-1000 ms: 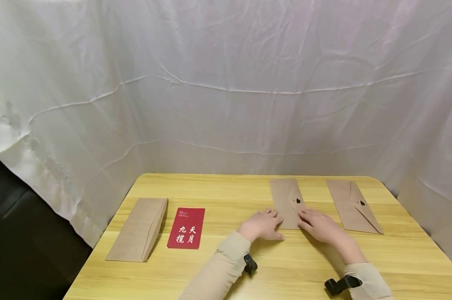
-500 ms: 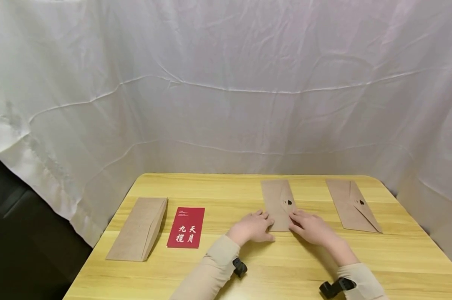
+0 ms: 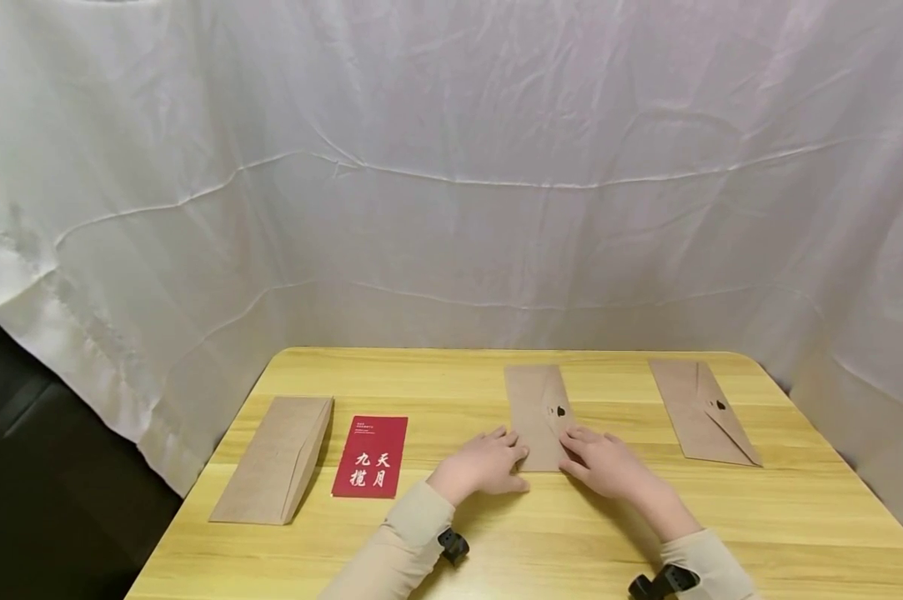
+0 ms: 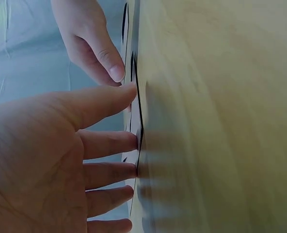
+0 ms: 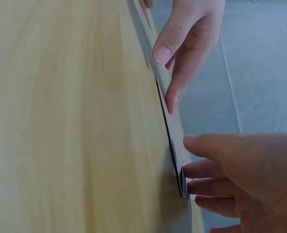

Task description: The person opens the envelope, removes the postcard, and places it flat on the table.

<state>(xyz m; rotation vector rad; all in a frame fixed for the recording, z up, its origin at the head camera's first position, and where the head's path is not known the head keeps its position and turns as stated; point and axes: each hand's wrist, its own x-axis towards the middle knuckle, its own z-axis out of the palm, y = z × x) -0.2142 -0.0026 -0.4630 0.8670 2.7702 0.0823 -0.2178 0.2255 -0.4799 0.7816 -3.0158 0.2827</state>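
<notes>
A brown paper envelope with a small black mark on its flap lies flat on the wooden table, between my hands in the head view. My left hand has its fingertips at the envelope's left edge; its fingers look straight in the left wrist view. On the opposite edge, the fingertips of my right hand touch near the flap. The right wrist view shows that hand's fingers stretched out along the envelope's thin side. Neither hand curls round the paper.
A similar brown envelope lies at the right. Left of my hands is a red card with white characters, and beyond it another brown envelope with its side flap slightly raised. A pale curtain hangs behind the table.
Both hands have slid the middle envelope to the left and slightly toward me, away from the right-hand envelope. The red card and the other envelopes have stayed in place.
</notes>
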